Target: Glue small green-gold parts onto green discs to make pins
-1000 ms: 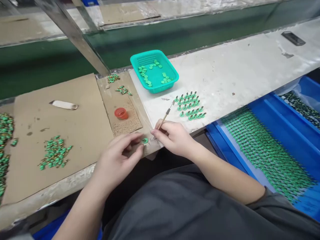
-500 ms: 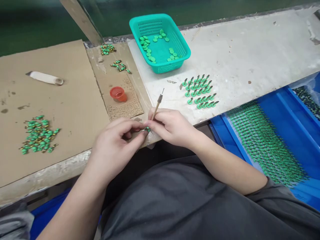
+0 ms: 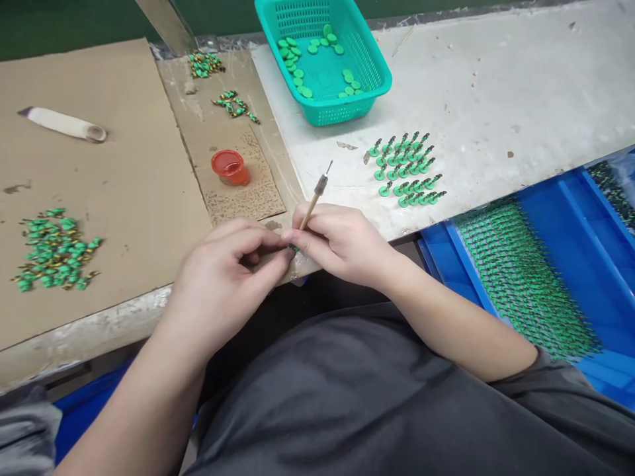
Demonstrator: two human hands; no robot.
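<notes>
At the table's front edge my left hand (image 3: pixel 228 277) pinches a small green piece (image 3: pixel 294 248), mostly hidden by the fingertips. My right hand (image 3: pixel 342 244) is closed round a thin wooden tool (image 3: pixel 312 210) with a metal tip pointing up and away. The fingertips of both hands meet at the green piece. Beyond them, an orange-red cup (image 3: pixel 231 167) stands on speckled cardboard (image 3: pixel 262 192). Right of the hands, several green discs with dark upright figures (image 3: pixel 407 168) stand in rows on the pale tabletop.
A teal basket (image 3: pixel 332 112) holds loose green discs. Green-and-gold pieces lie in a heap (image 3: pixel 57 251) on the left cardboard (image 3: pixel 139 165), with smaller heaps (image 3: pixel 206 65) farther back. A whitish tapered tube (image 3: pixel 64 123) lies behind. Blue trays (image 3: pixel 575 231) at lower right hold rows of green pieces.
The camera view has tilted and shifted a little, so the table items sit higher in the picture. Both hands keep their grips, with fingertips still together.
</notes>
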